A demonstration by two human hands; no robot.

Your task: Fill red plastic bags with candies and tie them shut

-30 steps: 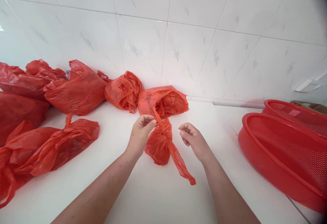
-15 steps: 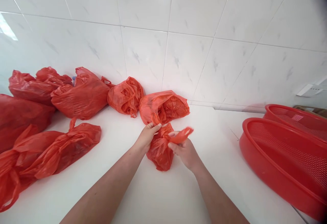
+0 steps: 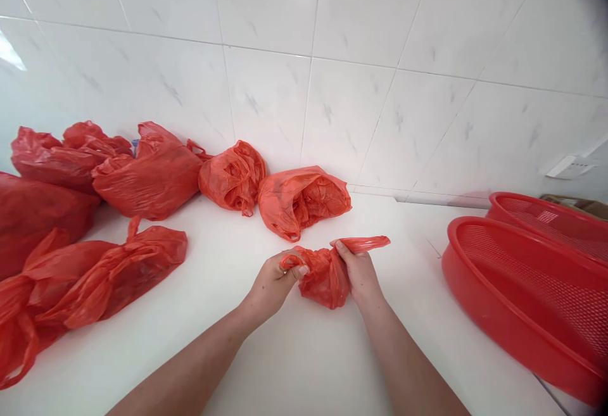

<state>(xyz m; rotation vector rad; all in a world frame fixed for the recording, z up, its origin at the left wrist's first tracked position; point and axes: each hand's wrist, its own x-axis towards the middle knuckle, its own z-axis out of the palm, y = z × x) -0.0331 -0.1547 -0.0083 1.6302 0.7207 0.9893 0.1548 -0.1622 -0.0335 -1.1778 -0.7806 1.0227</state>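
Observation:
Between my hands is a small red plastic bag, its body bunched on the white table. My left hand is closed on the bag's left handle, which loops over the fingers. On the other side, my right hand pinches the right handle, whose flattened end sticks out to the right. What the bag holds cannot be made out. Just beyond it lies a larger red plastic bag with its mouth gaping toward the right. Neither hand touches that one.
Against the tiled wall sits a crumpled red bag, with several fuller red bags farther left. A knotted red bag lies at the near left. Two red plastic baskets with mesh sides stand on the right.
My hands have moved apart and drawn the small bag's handles out to left and right. The bag has shifted slightly right, clear of the larger bag behind it.

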